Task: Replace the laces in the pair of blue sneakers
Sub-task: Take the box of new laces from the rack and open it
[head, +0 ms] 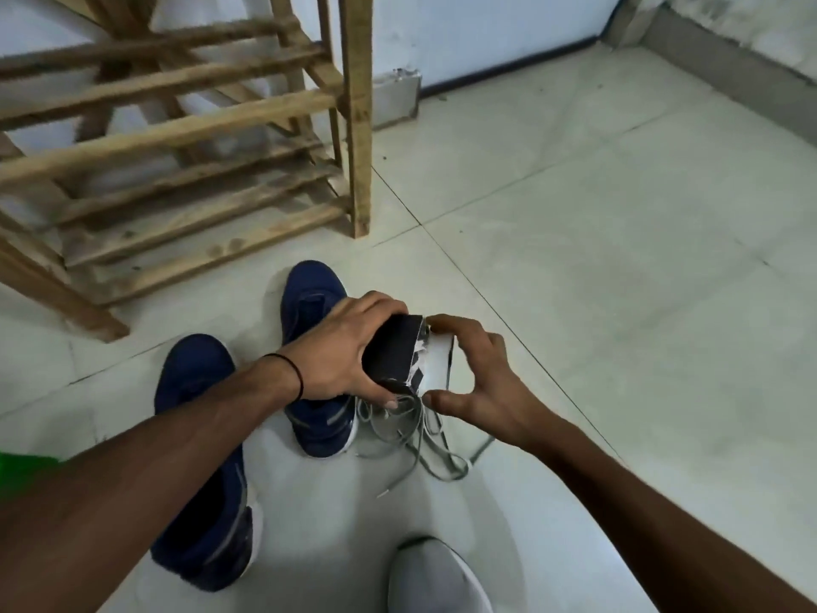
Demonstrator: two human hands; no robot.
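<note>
You are crouched over a pale tiled floor (pixel 619 258), with a slatted wooden rack (pixel 177 170) against a white wall. Your left hand (pixel 340 351) grips the black sleeve of a small black-and-white box (pixel 393 351) (print too blurred to read). Your right hand (pixel 482 387) pinches its white end. The pair of dark blue sneakers (pixel 199 435) stands on the floor, with loose grey laces (pixel 415 440) just beside the farther shoe.

Head camera, tipped forward and down

The one wide-angle lens rides on my head and looks steeply down along my forearms at the tiled floor (pixel 574 258). My left hand (pixel 340 347) and right hand (pixel 482 387), gripping a small box (pixel 393 351), sit close below it near the middle. The wooden rack (pixel 177 161) lies farther off at upper left.
</note>
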